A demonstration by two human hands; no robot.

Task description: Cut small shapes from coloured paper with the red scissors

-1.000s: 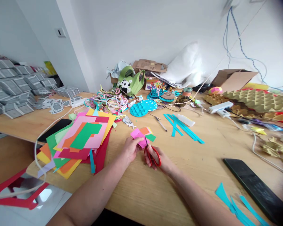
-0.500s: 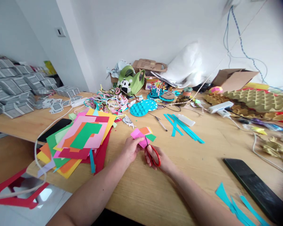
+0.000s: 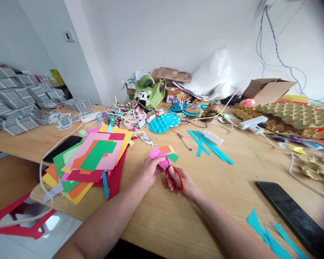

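My left hand (image 3: 151,170) pinches a small piece of pink paper (image 3: 157,154) between thumb and fingers. In my right hand (image 3: 182,181) are scissors with red handles (image 3: 180,180), my fingers in the loops. The dark blades lie across the right side of the pink paper; how far they part is hard to see. Just beyond it, small orange paper (image 3: 165,149) and green paper (image 3: 173,157) pieces rest on the table. Left of my hands lies a pile of coloured paper sheets (image 3: 99,154), with a blue strip (image 3: 105,184) at its near edge.
Blue paper strips (image 3: 213,145), a pen (image 3: 185,142) and a white bottle (image 3: 213,137) lie beyond my right hand. A dark phone (image 3: 288,212) is at the right, near more blue scraps (image 3: 270,237). Egg trays (image 3: 299,113) and a power strip (image 3: 252,123) sit farther back.
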